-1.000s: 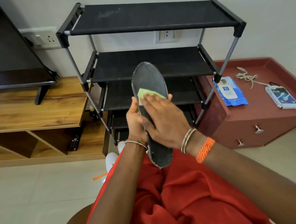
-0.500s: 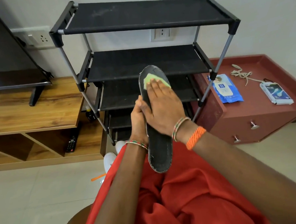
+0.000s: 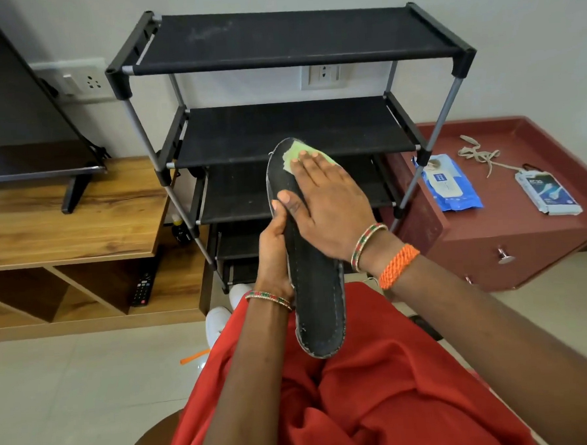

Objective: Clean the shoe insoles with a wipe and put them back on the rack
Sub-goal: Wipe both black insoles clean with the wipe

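A dark insole (image 3: 318,302) stands tilted over the person's red-clad lap, heel end lowest. The left hand (image 3: 274,254) grips its left edge at mid-length, thumb curled onto the face. The right hand (image 3: 332,203) lies flat on the upper half, fingers straight, pressing a green wipe (image 3: 293,154) against the toe end; only the wipe's forward edge shows beyond the fingertips.

Judgement: wiping is under way and has reached the toe; whether the lower half is clean cannot be told.

Beyond, the black shoe rack (image 3: 286,45) carries nothing on its visible shelves, so the return step is outstanding. No second insole is in view. To the right, a blue wipes pack (image 3: 451,183) lies on the maroon cabinet (image 3: 530,230).
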`<state>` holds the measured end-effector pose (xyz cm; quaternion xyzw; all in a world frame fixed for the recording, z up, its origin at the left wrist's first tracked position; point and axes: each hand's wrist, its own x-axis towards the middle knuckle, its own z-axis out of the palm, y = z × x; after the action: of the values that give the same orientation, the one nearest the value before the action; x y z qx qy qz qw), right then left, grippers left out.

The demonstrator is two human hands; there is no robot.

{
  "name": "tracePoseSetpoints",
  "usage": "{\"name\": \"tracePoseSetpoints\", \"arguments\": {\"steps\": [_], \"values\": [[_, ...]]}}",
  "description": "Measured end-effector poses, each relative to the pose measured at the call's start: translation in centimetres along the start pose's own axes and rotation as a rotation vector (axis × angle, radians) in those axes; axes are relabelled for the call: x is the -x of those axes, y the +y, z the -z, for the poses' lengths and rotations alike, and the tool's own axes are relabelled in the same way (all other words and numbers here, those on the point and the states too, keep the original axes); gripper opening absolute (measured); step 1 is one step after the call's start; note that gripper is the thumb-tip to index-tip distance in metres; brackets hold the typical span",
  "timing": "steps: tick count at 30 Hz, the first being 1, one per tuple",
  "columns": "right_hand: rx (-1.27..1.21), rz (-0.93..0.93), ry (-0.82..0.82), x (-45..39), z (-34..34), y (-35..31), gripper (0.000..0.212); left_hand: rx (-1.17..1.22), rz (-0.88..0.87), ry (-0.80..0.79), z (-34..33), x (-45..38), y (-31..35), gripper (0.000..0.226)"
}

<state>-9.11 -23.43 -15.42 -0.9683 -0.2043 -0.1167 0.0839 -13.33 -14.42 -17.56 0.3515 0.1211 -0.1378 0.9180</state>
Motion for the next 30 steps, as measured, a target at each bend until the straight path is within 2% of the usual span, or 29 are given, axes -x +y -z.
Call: {"name": "tracePoseSetpoints", "arguments": {"steps": [5, 8, 15, 19, 23, 26, 30], "values": [[0.012, 0.087, 0.015, 2.9, 0.2, -1.6, 0.077, 0.051, -0.142, 0.022, 0.8, -0.7, 1.0, 0.050], [0.008, 0.095, -0.029, 5.7, -0.2, -2.5, 0.077, 0.055, -0.123, 0.019, 1.0, -0.7, 1.2, 0.055], [0.003, -0.035, -0.006, 1.7, 0.4, -0.5, 0.076, 0.178, -0.100, -0.017, 0.7, 0.3, -0.3, 0.063], [0.017, 0.045, -0.042, 5.2, 0.8, -1.8, 0.079, 0.213, -0.191, 0.038, 1.3, 0.5, -0.7, 0.056], [0.005, 0.104, -0.128, 6.9, 0.9, -2.4, 0.082, 0.190, -0.155, 0.017, 1.7, 1.0, -1.4, 0.052], [-0.070, 0.096, -0.092, 4.2, 1.0, -1.5, 0.075, 0.191, -0.140, -0.034, 0.7, 1.3, -2.0, 0.041], [-0.234, 0.121, 0.005, 1.7, 1.9, -0.9, 0.048, 0.239, -0.081, -0.067, 0.8, 1.4, -1.9, 0.055]]}}
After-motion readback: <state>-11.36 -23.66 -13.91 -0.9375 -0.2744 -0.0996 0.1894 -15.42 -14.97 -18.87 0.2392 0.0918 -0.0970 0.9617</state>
